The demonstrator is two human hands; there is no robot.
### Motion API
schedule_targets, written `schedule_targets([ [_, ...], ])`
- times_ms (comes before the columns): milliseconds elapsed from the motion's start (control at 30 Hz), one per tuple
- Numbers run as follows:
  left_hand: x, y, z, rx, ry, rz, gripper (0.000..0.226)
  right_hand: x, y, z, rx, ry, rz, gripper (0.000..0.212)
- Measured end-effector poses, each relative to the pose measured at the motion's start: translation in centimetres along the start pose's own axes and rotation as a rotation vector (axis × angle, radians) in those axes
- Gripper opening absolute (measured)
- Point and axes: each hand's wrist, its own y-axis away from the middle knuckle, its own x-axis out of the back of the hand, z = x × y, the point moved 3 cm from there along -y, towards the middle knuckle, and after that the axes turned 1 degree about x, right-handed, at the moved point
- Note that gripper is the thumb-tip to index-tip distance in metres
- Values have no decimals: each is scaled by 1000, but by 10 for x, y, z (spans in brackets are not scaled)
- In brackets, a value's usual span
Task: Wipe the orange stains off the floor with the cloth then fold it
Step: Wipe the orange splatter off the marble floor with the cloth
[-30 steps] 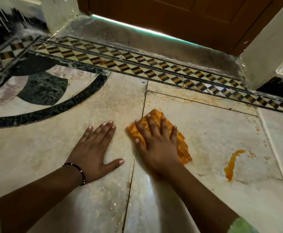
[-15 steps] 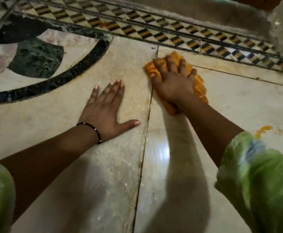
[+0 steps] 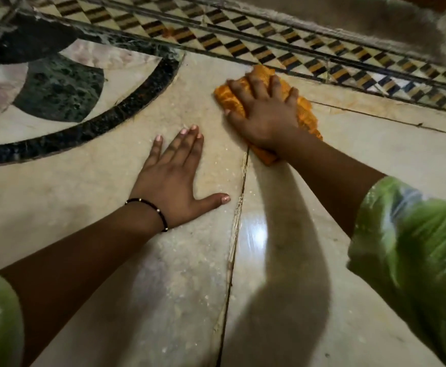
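Observation:
An orange cloth [image 3: 306, 116] lies bunched on the pale marble floor [image 3: 375, 160], close to the patterned tile border. My right hand [image 3: 265, 115] presses down flat on it with fingers spread, covering most of it. My left hand [image 3: 175, 178] rests flat on the floor to the left of the tile joint, palm down, fingers straight, holding nothing; a black bead bracelet is on its wrist. No orange stain shows in this view; my right sleeve hides the floor at the right.
A checkered tile border [image 3: 269, 49] runs across the top, with a grey threshold [image 3: 349, 19] behind it. A dark curved inlay [image 3: 89, 128] lies at the left. A wet sheen [image 3: 253, 234] marks the floor between my arms. My green sleeve [image 3: 415, 247] fills the right.
My right hand pushed the cloth forward toward the tile border and slightly left. The view tipped down, so the orange stain at the right dropped out of sight. My left hand stayed planted.

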Motion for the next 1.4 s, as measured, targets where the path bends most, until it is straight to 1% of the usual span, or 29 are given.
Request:
schedule_targets([
  [100, 1, 2, 0, 6, 1, -27, 112, -9, 85, 3, 221, 64, 22, 67],
  [167, 1, 3, 1, 14, -1, -33, 112, -9, 140, 36, 348, 108, -47, 69],
  [200, 1, 3, 2, 17, -4, -39, 112, -6, 151, 61, 381, 135, -103, 70],
  [233, 2, 3, 2, 18, -11, -47, 112, -1, 151, 84, 370, 154, -137, 72],
  [267, 2, 3, 2, 22, -15, -52, 112, 2, 142, 101, 309, 155, -144, 72],
  [300, 3, 2, 2, 23, -22, -55, 112, 4, 127, 110, 207, 131, -125, 72],
  [367, 3, 1, 1, 27, -25, -57, 112, 3, 95, 102, -5, 53, -79, 72],
  [400, 3, 1, 1, 29, -21, -54, 111, 2, 86, 90, -78, 25, -64, 72],
  [433, 3, 0, 0, 34, -8, -46, 109, 0, 85, 72, -101, 11, -60, 72],
  [500, 2, -1, 0, 38, 18, -31, 99, -7, 112, 33, -10, -4, -67, 70],
  [567, 2, 1, -1, 38, 22, -17, 92, -14, 165, 2, 202, 13, -62, 67],
  [633, 1, 2, 0, 29, 22, 1, 90, -25, 221, -1, 389, 60, -70, 68],
  [667, 0, 2, 0, 28, 24, 10, 89, -28, 242, 12, 415, 75, -79, 69],
  [700, 0, 1, 0, 30, 28, 16, 89, -29, 256, 31, 394, 85, -86, 69],
  [767, -1, 0, -1, 33, 30, 30, 89, -23, 262, 73, 221, 90, -59, 67],
  [833, -2, -1, -1, 29, 22, 32, 90, -13, 237, 99, 21, 50, -60, 67],
  [900, -3, -1, -2, 31, 13, 30, 90, -9, 195, 95, -89, 11, -77, 68],
  [933, -3, -1, -3, 35, 10, 31, 90, -10, 176, 81, -88, 19, -85, 69],
  [1000, -3, -1, -2, 39, 8, 22, 91, -11, 157, 38, -2, 56, -86, 69],
  [1067, -2, -2, -3, 44, 17, 16, 92, -15, 169, -6, 131, 83, -73, 69],
  [1133, 0, -1, -2, 45, 29, 15, 93, -20, 203, -29, 257, 69, -72, 70],
  [1200, 0, -2, -1, 44, 37, 11, 94, -27, 248, -26, 369, 80, -89, 71],
  [1267, 0, 0, -1, 40, 34, 15, 95, -32, 298, -4, 425, 103, -150, 72],
  [1333, 1, 4, -3, 46, 44, 43, 96, -33, 331, 34, 396, 113, -171, 71],
  [1400, 2, 12, 0, 57, 75, 60, 95, -29, 334, 78, 278, 134, -187, 71],
])
